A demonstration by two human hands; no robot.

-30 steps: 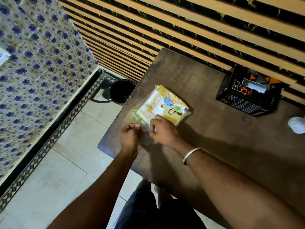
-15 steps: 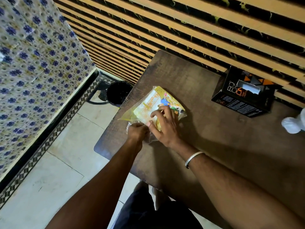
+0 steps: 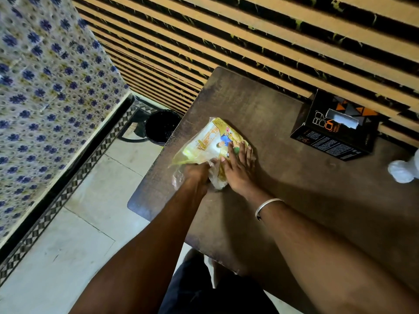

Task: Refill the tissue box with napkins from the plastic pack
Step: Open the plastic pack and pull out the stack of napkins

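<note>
A yellow printed plastic pack of napkins (image 3: 207, 139) lies on the dark brown table (image 3: 283, 182), near its left edge. My left hand (image 3: 196, 172) sits at the pack's near open end, its fingers hidden inside the clear plastic. My right hand (image 3: 238, 167) lies flat on the pack's near right part with fingers spread, pressing it down. The black tissue box (image 3: 335, 129) with orange print stands at the table's back right against the wall, a white tissue showing in its top slot.
A crumpled white wad (image 3: 402, 169) rests at the table's right edge. A black bin (image 3: 159, 126) stands on the tiled floor left of the table. A slatted wall runs behind the table and a blue-flowered tiled wall is at the left.
My right hand moved from the pack's near edge up onto the pack and flattened. My left hand slid forward into the pack's open end.
</note>
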